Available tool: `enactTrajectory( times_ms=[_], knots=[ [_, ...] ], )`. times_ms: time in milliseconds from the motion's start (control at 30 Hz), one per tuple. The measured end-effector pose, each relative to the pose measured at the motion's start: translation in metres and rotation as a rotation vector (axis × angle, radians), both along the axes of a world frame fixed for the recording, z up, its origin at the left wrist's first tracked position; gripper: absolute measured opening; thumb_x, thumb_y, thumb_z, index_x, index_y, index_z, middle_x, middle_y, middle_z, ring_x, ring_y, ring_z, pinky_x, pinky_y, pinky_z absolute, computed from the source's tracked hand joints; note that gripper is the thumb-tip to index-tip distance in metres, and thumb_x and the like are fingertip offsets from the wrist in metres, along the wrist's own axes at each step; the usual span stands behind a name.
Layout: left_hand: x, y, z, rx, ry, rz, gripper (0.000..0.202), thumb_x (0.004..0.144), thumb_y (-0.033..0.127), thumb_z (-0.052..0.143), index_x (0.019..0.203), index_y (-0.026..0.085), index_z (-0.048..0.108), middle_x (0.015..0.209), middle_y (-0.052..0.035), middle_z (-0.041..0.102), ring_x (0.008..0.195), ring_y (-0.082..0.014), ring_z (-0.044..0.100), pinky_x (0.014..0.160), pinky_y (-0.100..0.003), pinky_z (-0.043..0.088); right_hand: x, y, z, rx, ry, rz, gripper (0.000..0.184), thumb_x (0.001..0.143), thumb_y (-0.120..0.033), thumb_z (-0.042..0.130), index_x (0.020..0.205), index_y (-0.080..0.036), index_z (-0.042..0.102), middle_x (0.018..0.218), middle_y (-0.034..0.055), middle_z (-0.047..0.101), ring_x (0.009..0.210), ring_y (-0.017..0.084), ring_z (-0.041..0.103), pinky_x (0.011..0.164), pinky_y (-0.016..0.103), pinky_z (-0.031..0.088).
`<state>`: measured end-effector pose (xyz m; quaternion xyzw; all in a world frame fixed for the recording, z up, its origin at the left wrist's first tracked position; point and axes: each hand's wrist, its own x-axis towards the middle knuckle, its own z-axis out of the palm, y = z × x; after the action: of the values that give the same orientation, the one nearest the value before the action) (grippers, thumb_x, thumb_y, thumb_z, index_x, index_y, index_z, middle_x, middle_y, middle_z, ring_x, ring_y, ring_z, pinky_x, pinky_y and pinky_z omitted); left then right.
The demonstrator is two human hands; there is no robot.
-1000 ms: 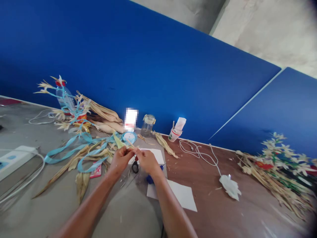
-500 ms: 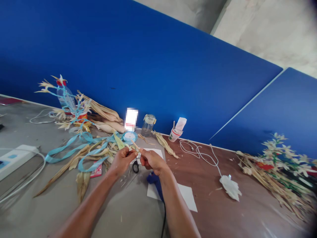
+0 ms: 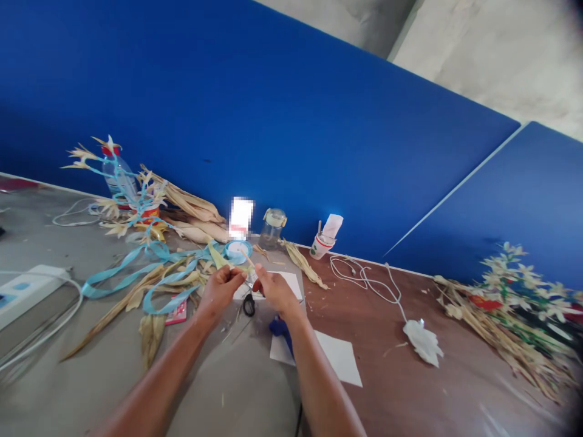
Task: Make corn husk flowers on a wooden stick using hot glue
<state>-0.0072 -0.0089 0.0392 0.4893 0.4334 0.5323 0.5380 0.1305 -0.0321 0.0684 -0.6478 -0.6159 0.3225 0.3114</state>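
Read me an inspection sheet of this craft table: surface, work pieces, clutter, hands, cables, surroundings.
Surface: table, grey on the left, brown on the right.
Job's things: thin husk strip; scissors and glue gun lying nearby.
Clutter: blue ribbon, corn husks, jar, paper cup, white paper, dried flowers.
Hands: left hand and right hand pinch the husk strip together.
Cables: white cable on the brown part; power strip at far left.
Surroundings: blue partition behind the table.

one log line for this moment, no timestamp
left hand: pinching husk strip | right hand: pinching same strip | under hands: scissors, white paper | surface: table
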Motion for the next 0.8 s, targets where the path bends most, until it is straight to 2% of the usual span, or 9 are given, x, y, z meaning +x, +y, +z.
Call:
enactTrajectory(
  times_ms=[133,267,367,500,600,700,800],
  knots=[
    [0.001,0.001,-0.002,0.006,-0.014,-0.055,0.022,0.063,0.034,0.066,0.058,0.014,0.056,0.052,0.0046,0.05,0.048,-0.0073,0.038,0.049,-0.022,0.029,-0.013,0.002,-0.005,-0.008,-0.139,0.005,0.058,0.087,-0.056,0.028,0.053,-0.018,0.056,0.055,0.0047,0.058,0.059,0.015,0.054,0.059,0.025,0.035],
    [0.002,0.002,-0.003,0.026,-0.009,-0.096,0.02,0.065,0.032,0.065,0.059,0.014,0.057,0.052,0.0033,0.052,0.048,-0.0077,0.04,0.049,-0.022,0.03,-0.011,0.002,-0.005,-0.038,-0.127,0.013,0.057,0.088,-0.052,0.03,0.048,-0.018,0.053,0.05,0.0032,0.055,0.056,0.014,0.054,0.061,0.024,0.036],
    [0.002,-0.001,0.0,0.032,-0.019,-0.112,0.02,0.063,0.032,0.066,0.06,0.014,0.058,0.053,0.0032,0.052,0.049,-0.0079,0.04,0.049,-0.022,0.03,-0.006,0.0,-0.003,-0.121,0.027,0.042,0.06,0.086,-0.055,0.031,0.044,-0.017,0.05,0.039,-0.0015,0.043,0.044,0.01,0.045,0.054,0.023,0.034],
    [0.001,-0.006,0.008,0.045,-0.033,-0.15,0.022,0.062,0.033,0.068,0.059,0.014,0.058,0.051,0.0041,0.047,0.049,-0.0076,0.037,0.049,-0.022,0.029,0.0,0.0,-0.004,-0.246,0.281,0.057,0.059,0.082,-0.059,0.036,0.043,-0.016,0.048,0.031,-0.0064,0.028,0.033,0.006,0.026,0.041,0.021,0.023],
    [-0.001,-0.006,0.009,0.053,-0.031,-0.159,0.023,0.061,0.034,0.069,0.058,0.015,0.057,0.049,0.0047,0.045,0.048,-0.0076,0.036,0.048,-0.022,0.028,0.007,0.0,-0.003,-0.307,0.456,0.063,0.059,0.078,-0.062,0.041,0.042,-0.016,0.046,0.03,-0.0077,0.025,0.031,0.004,0.019,0.038,0.021,0.014],
    [-0.003,-0.001,0.003,0.042,-0.037,-0.112,0.025,0.061,0.036,0.07,0.059,0.015,0.057,0.049,0.0048,0.044,0.048,-0.0078,0.036,0.048,-0.022,0.027,0.017,0.0,0.002,-0.342,0.663,0.059,0.059,0.076,-0.065,0.04,0.042,-0.017,0.043,0.031,-0.0085,0.022,0.031,0.004,0.017,0.037,0.021,0.012],
    [-0.005,0.006,-0.004,0.001,-0.047,-0.014,0.027,0.058,0.037,0.072,0.059,0.015,0.056,0.048,0.006,0.041,0.046,-0.0069,0.034,0.047,-0.022,0.027,0.022,0.0,0.005,-0.264,0.773,-0.023,0.058,0.076,-0.066,0.039,0.046,-0.017,0.046,0.034,-0.0082,0.025,0.031,0.004,0.017,0.037,0.021,0.013]
  ],
)
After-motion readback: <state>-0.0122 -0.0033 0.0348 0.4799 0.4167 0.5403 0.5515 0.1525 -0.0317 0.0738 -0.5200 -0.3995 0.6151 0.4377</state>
